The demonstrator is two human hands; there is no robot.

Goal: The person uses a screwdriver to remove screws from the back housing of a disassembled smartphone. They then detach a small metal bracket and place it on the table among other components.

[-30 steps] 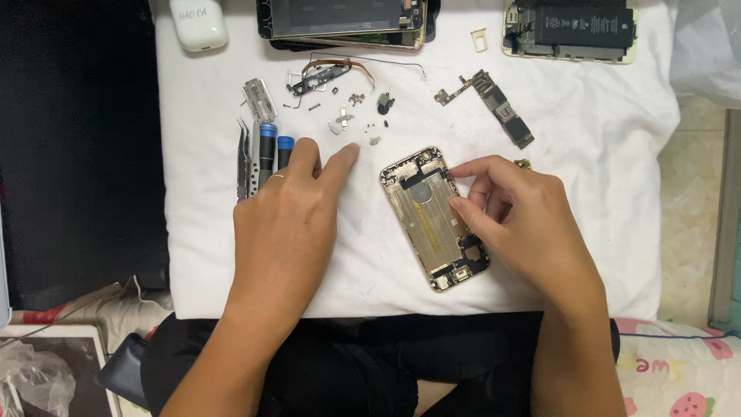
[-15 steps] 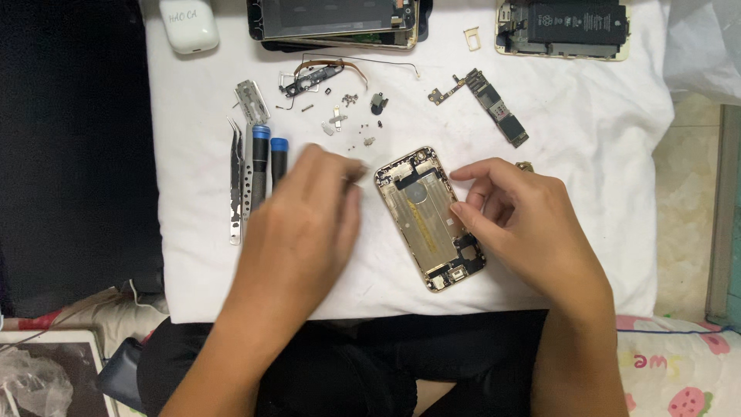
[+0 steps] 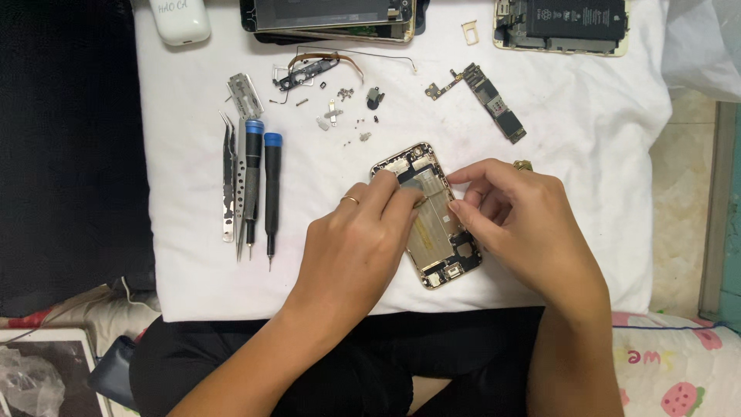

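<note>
Phone shell: an opened gold metal phone housing (image 3: 432, 224) with its screen off lies on the white cloth-covered desk (image 3: 587, 123), just in front of the person, near the middle of the cloth.
Long axis: it runs on a slant, the top end up and to the left, the bottom end down and to the right, toward the person.
Left hand (image 3: 359, 247): it comes in from the lower left, a ring on one finger, with the fingertips bent down onto the upper-left part of the housing; whether they pinch some small part I cannot tell.
Right hand (image 3: 525, 224): it rests on the housing's right edge, thumb and forefinger drawn close together over the middle of the shell, steadying it; anything between them is too small to see.
Nearer hand: both touch the housing; the left covers the upper end, the right the long side.
Tools: two blue-capped black screwdrivers (image 3: 262, 189) and steel tweezers (image 3: 228, 181) lie side by side well left of the left hand.
Loose parts: small screws and brackets (image 3: 340, 116) lie above the housing, and a narrow green circuit board (image 3: 486, 100) to the upper right.
</note>
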